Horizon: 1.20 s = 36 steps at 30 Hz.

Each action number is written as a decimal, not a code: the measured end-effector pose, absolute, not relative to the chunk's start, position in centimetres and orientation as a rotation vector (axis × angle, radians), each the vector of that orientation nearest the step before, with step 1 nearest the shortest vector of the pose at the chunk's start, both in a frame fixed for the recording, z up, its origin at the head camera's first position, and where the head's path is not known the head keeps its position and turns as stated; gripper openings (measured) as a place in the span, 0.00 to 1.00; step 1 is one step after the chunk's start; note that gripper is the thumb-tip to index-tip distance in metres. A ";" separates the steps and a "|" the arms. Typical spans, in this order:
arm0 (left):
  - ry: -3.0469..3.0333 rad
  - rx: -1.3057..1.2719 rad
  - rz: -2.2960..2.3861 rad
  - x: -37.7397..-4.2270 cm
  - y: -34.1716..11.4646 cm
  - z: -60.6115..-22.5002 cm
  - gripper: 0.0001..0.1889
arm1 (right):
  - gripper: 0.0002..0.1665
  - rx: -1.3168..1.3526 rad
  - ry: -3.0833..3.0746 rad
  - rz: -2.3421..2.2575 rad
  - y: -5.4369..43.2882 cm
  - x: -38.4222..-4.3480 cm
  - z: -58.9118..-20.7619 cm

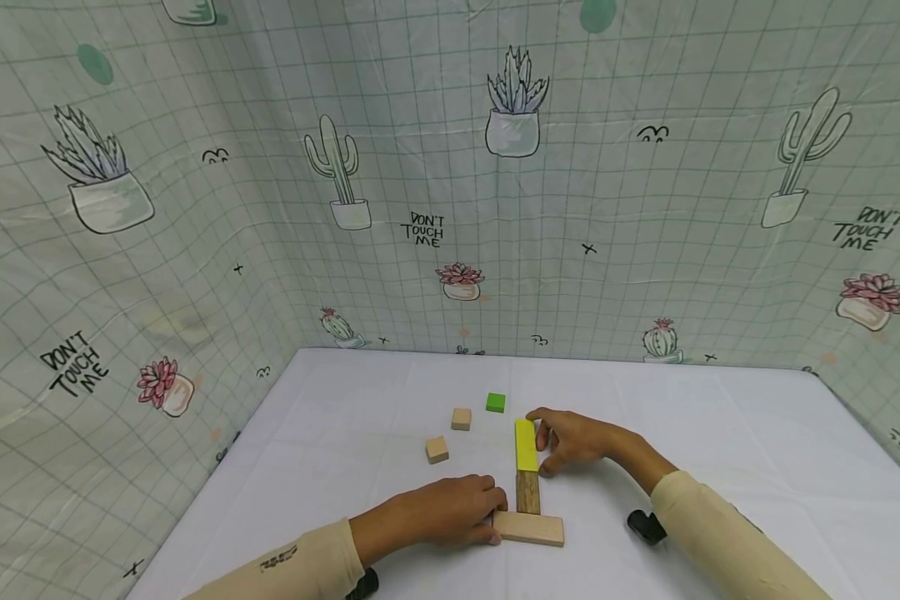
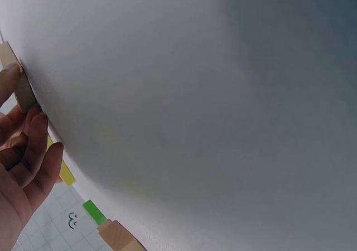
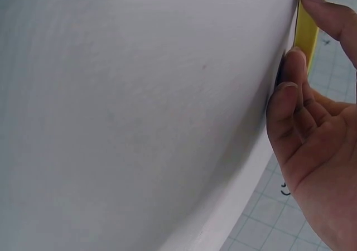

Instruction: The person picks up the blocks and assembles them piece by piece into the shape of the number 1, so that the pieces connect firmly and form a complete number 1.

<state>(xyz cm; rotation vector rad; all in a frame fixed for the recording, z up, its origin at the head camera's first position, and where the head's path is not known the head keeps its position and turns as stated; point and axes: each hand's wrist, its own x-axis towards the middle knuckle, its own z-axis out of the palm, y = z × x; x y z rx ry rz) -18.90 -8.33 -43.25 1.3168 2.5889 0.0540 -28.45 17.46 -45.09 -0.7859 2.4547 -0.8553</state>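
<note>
In the head view a bright yellow block (image 1: 526,446) lies end to end with a brown wood-grained block (image 1: 528,492). My right hand (image 1: 573,440) holds the yellow block from its right side, index finger at the far end and thumb by the near corner. Across the near end of this line lies a light wooden block (image 1: 528,528). My left hand (image 1: 450,510) grips that block's left end, thumb at its near side and fingers at its far side. The left wrist view shows the thumb against the wooden block (image 2: 23,89); the right wrist view shows fingers along the yellow block (image 3: 305,28).
Beyond my left hand stand two small wooden cubes (image 1: 461,419), staggered on the white tabletop (image 1: 345,417). A small green block (image 1: 496,402) is farther back. Patterned cloth (image 1: 540,217) hangs behind and along both sides of the table. Dark wrist gear (image 1: 647,527) shows under the right forearm.
</note>
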 end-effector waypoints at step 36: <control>2.572 1.303 0.078 -19.1 -8.4 -43.6 0.19 | 0.51 -0.798 2.435 -0.878 17.5 -28.4 -44.9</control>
